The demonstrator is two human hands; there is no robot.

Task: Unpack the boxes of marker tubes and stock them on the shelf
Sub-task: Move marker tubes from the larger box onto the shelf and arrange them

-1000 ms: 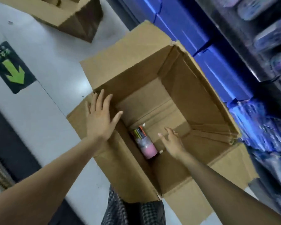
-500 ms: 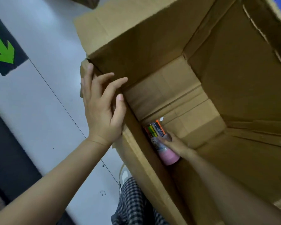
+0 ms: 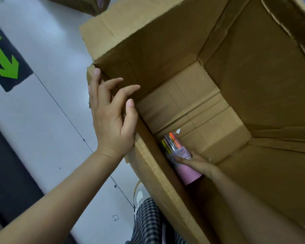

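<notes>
No brand can be read anywhere: the marker tube (image 3: 180, 155) carries a small pale label around its middle, but the print on it is too fine and blurred to make out, and the only clear sign is a green arrow sticker (image 3: 6, 62) on a dark patch of the white floor (image 3: 42, 120), with some green characters above the arrow that stay illegible. The tube lies at the bottom of the large cardboard box (image 3: 253, 85), tucked against the near-left wall — its clear upper half shows coloured markers (orange, yellow, pink among them) and its lower half is solid pink. The right hand (image 3: 197, 164) reaches deep into the box and wraps the tube at the label band, thumb laid across the top and the fingers curled behind it, so the grip is closed on the tube. The left hand (image 3: 111, 118) sits on the box's left rim, palm against the outer wall and flap, fingers spread and loosely bent over the edge — touching the cardboard rather than clamping it. Below the box a checked trouser leg (image 3: 148, 224) and a pale shoe (image 3: 139, 196) show, and a second cardboard box (image 3: 81, 4) stands at the top edge.
</notes>
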